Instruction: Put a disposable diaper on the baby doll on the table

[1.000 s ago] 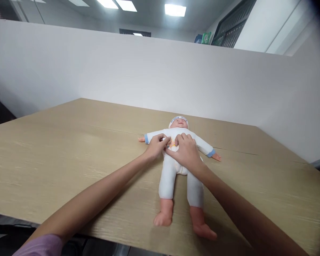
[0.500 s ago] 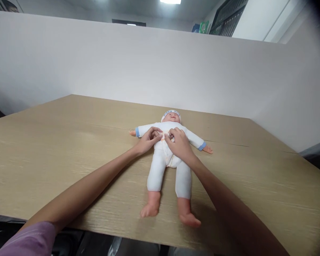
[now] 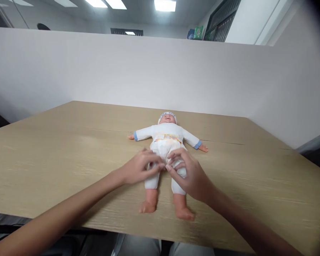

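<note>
A baby doll (image 3: 166, 128) in white clothes with blue cuffs lies on its back, feet toward me and arms spread. Round its hips is a white diaper (image 3: 164, 145), with an orange-patterned band across the waist. My left hand (image 3: 142, 166), slightly blurred, hovers over the doll's leg on the left, fingers curved and apart from the thumb. Over the other thigh is my right hand (image 3: 190, 174), its fingers loosely bent with a gap to the thumb. The fingertips of both hands come close together at the crotch; whether they touch the diaper is unclear. Nothing shows in either hand.
The doll rests on a wide wood-toned table (image 3: 77, 142) with a thin seam across it. A white partition (image 3: 122, 71) rises behind the far edge and along the right. Beyond it a green package (image 3: 198, 32) shows. My legs are below the near edge.
Both hands have let go of the diaper's waist and come down toward me to the crotch and thighs. The waistband is now uncovered. The view has tilted up a little.
</note>
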A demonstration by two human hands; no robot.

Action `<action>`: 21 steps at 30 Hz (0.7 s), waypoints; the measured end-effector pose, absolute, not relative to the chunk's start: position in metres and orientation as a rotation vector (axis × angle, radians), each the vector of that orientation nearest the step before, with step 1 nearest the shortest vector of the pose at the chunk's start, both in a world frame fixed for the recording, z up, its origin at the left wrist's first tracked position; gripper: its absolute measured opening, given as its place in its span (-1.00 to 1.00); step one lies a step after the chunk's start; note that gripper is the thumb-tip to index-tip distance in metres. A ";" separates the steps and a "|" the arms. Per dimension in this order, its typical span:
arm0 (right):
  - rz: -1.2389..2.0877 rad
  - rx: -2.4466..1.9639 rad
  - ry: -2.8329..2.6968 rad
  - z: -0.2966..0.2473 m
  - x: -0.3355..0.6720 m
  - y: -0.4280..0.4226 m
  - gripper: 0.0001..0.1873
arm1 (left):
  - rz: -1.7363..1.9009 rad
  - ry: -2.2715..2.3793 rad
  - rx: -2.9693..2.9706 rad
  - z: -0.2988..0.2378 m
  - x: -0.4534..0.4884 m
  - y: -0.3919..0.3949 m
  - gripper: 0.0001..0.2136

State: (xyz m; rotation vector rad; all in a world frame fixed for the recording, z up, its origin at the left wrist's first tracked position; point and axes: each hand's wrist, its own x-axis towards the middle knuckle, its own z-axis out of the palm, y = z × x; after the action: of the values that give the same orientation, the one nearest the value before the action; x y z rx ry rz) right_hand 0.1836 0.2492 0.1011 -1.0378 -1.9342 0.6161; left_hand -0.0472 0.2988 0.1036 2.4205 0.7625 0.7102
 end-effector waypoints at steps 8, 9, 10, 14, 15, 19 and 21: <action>0.252 -1.474 -2.185 0.080 0.210 0.258 -0.78 | 0.668 1.085 2.256 0.078 -0.036 0.308 -0.75; 0.239 -1.502 -2.177 0.080 0.208 0.262 -0.75 | 0.664 1.137 2.257 0.077 -0.034 0.310 -0.73; 0.235 -1.517 -2.168 0.079 0.206 0.265 -0.72 | 0.661 1.175 2.274 0.076 -0.032 0.312 -0.69; 0.177 -1.505 -2.148 0.069 0.197 0.268 -0.73 | 0.668 1.178 2.350 0.075 -0.026 0.311 -0.63; 0.150 -1.499 -2.142 0.065 0.196 0.267 -0.76 | 0.665 1.170 2.360 0.075 -0.026 0.310 -0.64; 0.094 -1.496 -2.128 0.052 0.194 0.262 -0.89 | 0.681 1.168 2.377 0.075 -0.027 0.308 -0.69; 0.107 -1.490 -2.124 0.050 0.193 0.260 -0.93 | 0.734 1.137 2.388 0.074 -0.029 0.307 -0.75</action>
State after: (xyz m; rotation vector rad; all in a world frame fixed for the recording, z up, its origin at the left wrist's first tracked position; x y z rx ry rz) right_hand 0.1928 0.2598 0.0503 -1.4898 -2.1240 0.1073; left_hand -0.0286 0.3070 0.0737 2.3877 1.1370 0.7341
